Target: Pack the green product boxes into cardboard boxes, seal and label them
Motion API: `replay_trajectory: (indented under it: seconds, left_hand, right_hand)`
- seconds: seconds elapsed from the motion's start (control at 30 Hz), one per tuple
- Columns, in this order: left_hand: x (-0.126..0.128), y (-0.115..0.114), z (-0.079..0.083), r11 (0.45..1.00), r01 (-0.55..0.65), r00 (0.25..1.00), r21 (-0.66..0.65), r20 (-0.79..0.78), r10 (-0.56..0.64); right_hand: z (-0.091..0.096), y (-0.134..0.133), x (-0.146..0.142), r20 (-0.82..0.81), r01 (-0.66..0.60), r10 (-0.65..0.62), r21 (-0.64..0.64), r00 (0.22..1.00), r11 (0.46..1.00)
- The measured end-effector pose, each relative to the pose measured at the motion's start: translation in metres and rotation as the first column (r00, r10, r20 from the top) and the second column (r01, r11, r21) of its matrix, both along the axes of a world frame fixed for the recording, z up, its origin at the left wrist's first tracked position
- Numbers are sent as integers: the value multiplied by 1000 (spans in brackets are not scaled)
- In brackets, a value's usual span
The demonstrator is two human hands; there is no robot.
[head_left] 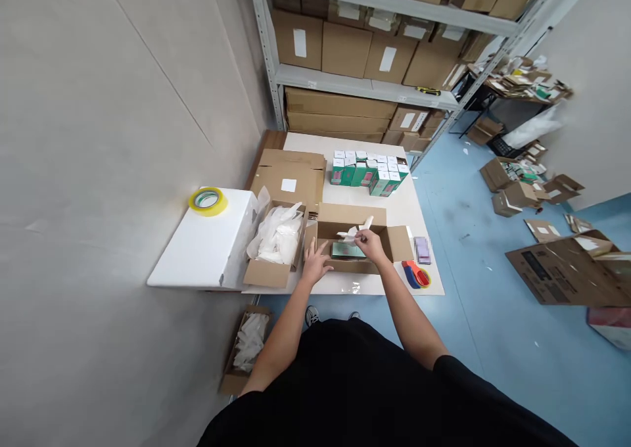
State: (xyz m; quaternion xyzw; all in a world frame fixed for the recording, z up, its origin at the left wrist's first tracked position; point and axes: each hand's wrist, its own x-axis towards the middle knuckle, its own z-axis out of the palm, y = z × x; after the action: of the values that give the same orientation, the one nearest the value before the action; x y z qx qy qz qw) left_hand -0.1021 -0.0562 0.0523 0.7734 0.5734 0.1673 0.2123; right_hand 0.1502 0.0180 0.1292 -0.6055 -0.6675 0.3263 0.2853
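An open cardboard box (pixel 352 213) stands near the front of the white table, its flaps folded outward. Inside it lies a green box (pixel 340 250). Over the opening, my right hand (pixel 371 244) pinches a crumpled white sheet (pixel 351 234); whether it is paper or plastic I cannot tell. My left hand (pixel 315 263) rests at the left front corner of the cardboard box, fingers spread, holding nothing. To the left, a second open carton (pixel 269 274) is filled with similar white wrapping (pixel 280 233).
Several green-and-white boxes (pixel 367 171) stand at the table's back. A tape dispenser (pixel 417 273) and a purple pack (pixel 422 250) lie at right. Flattened cardboard (pixel 290 171) lies back left. Yellow tape (pixel 208 201) sits on a white surface. Shelving (pixel 365 87) holds cartons behind.
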Motion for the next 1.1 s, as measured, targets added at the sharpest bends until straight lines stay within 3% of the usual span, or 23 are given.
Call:
replay_trajectory:
  seconds: [0.13,0.23,0.3,0.37,0.43,0.5,0.57,0.6,0.63,0.7,0.8,0.87,0.97,1.1]
  left_hand:
    - [16,6,9,999,42,999,-19,-28,-42]
    - [19,0,13,1000,7,1000,-4,13,-7]
    - [17,-6,12,986,-167,982,10,90,165]
    - [13,-11,10,900,-435,877,-34,211,432]
    - [9,-11,8,769,-607,689,-199,351,634]
    - [6,-9,7,693,-604,507,-394,481,715]
    - [4,-5,9,699,-547,386,-461,602,699]
    - [3,-4,11,723,-533,362,-439,655,664]
    - [3,-3,13,755,-522,370,-397,692,620]
    - [6,-3,19,828,-467,481,-311,697,532]
    - [14,-5,26,940,-259,808,-224,484,337]
    - [21,-7,30,974,-113,962,-198,224,157]
    - [29,-11,36,978,-31,993,-204,-117,7]
    - [36,-15,44,975,-64,944,-212,-331,-10]
  right_hand:
    - [-15,-15,32,-1,-33,34,-203,999,979]
    - [-14,-25,59,-41,-16,11,-144,999,989]
    - [-11,-30,74,-67,-3,-1,-52,998,999]
    - [-8,-35,87,-89,18,-13,47,996,999]
    - [-7,-40,98,-99,63,-50,133,994,989]
    - [-9,-46,110,-94,137,-120,204,988,969]
    - [-15,-54,126,-85,237,-222,260,971,936]
    - [-18,-58,135,-85,296,-283,273,955,915]
    - [-23,-63,144,-91,360,-348,269,933,894]
    - [-34,-73,163,-129,495,-478,191,869,848]
    - [-53,-86,184,-228,606,-595,-27,771,795]
    - [-64,-90,189,-328,577,-584,-131,742,806]
    - [-69,-88,185,-467,460,-477,-159,745,874]
    - [-60,-84,174,-536,318,-307,-75,786,945]
